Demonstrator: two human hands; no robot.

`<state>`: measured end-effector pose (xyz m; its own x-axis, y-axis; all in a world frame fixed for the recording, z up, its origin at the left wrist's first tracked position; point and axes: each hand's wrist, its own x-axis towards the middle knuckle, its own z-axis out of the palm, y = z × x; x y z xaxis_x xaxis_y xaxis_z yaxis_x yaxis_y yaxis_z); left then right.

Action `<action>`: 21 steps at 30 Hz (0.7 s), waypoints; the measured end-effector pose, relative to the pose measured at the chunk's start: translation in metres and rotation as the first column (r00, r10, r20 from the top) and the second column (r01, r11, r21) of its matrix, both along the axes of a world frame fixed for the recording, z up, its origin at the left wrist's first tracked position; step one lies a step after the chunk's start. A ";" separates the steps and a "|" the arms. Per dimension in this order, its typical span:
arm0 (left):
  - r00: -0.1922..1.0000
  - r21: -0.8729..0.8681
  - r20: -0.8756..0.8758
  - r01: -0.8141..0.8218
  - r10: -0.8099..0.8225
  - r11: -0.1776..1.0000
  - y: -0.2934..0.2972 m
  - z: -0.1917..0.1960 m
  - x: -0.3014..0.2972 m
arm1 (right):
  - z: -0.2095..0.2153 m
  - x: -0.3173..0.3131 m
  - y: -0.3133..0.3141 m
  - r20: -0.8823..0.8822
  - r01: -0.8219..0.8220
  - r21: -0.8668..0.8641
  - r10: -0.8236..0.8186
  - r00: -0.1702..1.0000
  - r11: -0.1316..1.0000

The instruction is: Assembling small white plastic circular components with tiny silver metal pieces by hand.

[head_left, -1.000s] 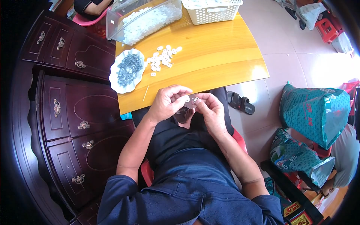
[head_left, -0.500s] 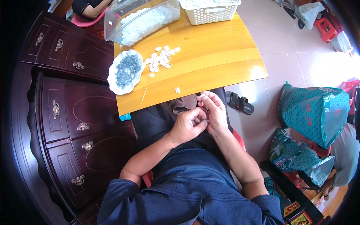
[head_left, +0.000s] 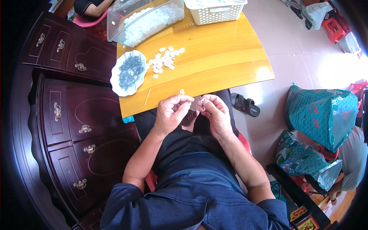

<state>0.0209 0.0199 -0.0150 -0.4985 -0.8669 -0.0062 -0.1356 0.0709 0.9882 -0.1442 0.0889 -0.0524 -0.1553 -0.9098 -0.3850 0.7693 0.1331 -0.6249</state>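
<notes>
Just beyond the table's near edge, my right hand (head_left: 216,115) pinches a small white plastic piece (head_left: 202,100) between thumb and forefinger. To its left, my left hand (head_left: 171,114) is closed in a pinch with thumb and forefinger together; whatever it holds is too small to make out. The two hands are a short gap apart. A single white plastic piece (head_left: 181,92) lies by the table edge, close to my left fingertips. Farther off, several similar white pieces (head_left: 165,61) form a loose pile beside a scalloped white dish (head_left: 114,76) of small dark slender parts (head_left: 130,72).
A thin wooden stick (head_left: 147,96) lies on the yellow table (head_left: 214,57). At its far side stand a clear bin (head_left: 115,30) of white pieces and a white perforated basket (head_left: 216,16). Dark drawers (head_left: 92,103) flank the left; teal sacks (head_left: 318,115) and a person's arm (head_left: 350,161) are right.
My left hand has moved left and up, away from my right hand, toward the table edge. My right hand stays nearly in place, still pinching the white piece.
</notes>
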 end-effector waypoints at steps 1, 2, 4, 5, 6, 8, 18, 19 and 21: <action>1.000 -0.040 -0.005 -0.003 0.003 0.999 -0.003 -0.003 0.001 | 0.002 0.001 0.000 0.000 -0.002 0.000 0.002 1.000 1.000; 1.000 -0.040 -0.005 -0.005 0.005 0.999 -0.005 -0.004 0.002 | 0.003 0.003 -0.001 -0.026 -0.005 -0.007 0.005 1.000 1.000; 1.000 0.008 0.003 0.003 -0.003 1.000 -0.006 -0.003 0.001 | 0.004 0.004 0.000 -0.054 -0.007 -0.013 0.006 0.999 1.000; 1.000 0.009 0.003 0.004 -0.004 1.000 -0.006 0.000 0.000 | 0.004 0.004 0.000 -0.071 -0.022 -0.026 0.020 0.997 0.999; 0.999 0.114 -0.050 0.021 -0.016 0.993 -0.006 0.004 -0.003 | 0.003 0.004 0.000 -0.089 -0.037 -0.038 0.034 0.995 0.999; 0.994 0.216 -0.103 0.045 -0.023 0.975 -0.006 0.006 -0.003 | 0.004 0.004 0.000 -0.080 -0.031 -0.038 0.028 0.996 0.999; 0.987 0.179 -0.152 0.081 -0.054 0.981 -0.009 -0.002 -0.001 | 0.007 0.003 0.000 -0.093 -0.033 -0.030 0.030 0.995 0.999; 0.993 0.130 -0.108 0.051 -0.037 0.990 -0.010 -0.003 -0.001 | 0.007 0.003 0.000 -0.093 -0.032 -0.030 0.029 0.995 0.999; 0.995 0.109 -0.089 0.060 -0.050 0.992 -0.011 0.000 -0.001 | 0.004 0.004 0.000 -0.153 -0.047 -0.079 0.034 0.988 0.996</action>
